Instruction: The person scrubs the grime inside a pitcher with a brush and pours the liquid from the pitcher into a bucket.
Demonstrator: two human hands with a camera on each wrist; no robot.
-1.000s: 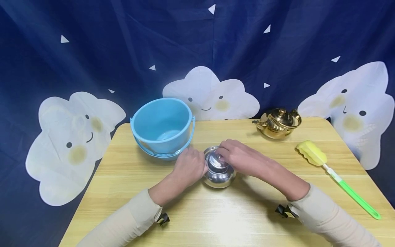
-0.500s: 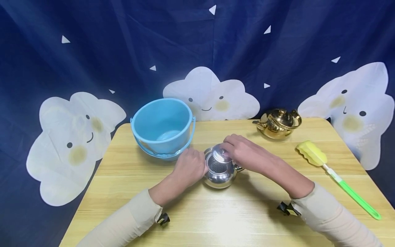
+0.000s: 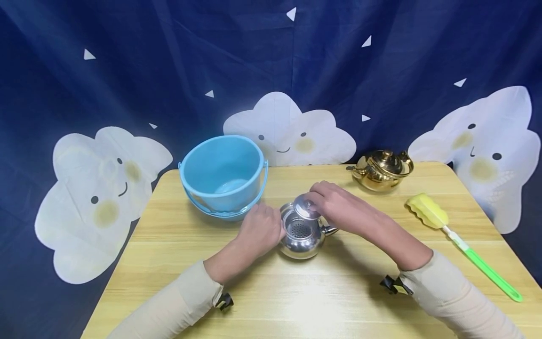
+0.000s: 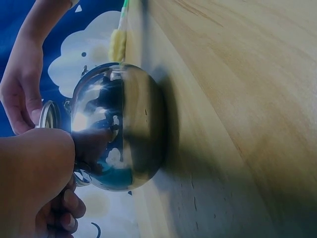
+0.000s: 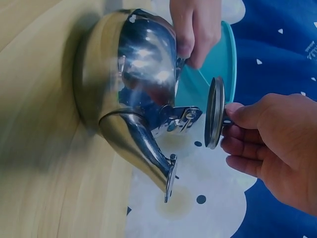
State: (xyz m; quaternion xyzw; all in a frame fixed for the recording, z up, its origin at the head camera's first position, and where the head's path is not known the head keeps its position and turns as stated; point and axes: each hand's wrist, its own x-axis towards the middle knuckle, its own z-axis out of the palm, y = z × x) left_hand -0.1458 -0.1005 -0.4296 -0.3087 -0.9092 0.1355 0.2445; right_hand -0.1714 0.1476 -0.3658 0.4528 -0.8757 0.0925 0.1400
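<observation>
A shiny silver teapot (image 3: 301, 246) stands upright on the table, its top uncovered and a perforated strainer (image 3: 298, 230) visible inside. My left hand (image 3: 260, 228) grips it at its left side by the handle, which the fingers mostly hide. Between thumb and fingers my right hand (image 3: 336, 205) pinches the knob of the round metal lid (image 3: 306, 207). In the right wrist view the lid (image 5: 215, 113) is clear of the pot's opening and tilted, with the spout (image 5: 136, 141) pointing towards that camera.
Behind the left hand stands a light blue bucket (image 3: 220, 202) with its handle down. A gold teapot (image 3: 379, 176) sits at the back right. A sponge brush (image 3: 466, 247) with a green handle lies along the table's (image 3: 262, 306) right side.
My right hand has lifted the lid off the silver teapot and drawn it up, back and slightly right, exposing the strainer. The left hand has stayed in place.
</observation>
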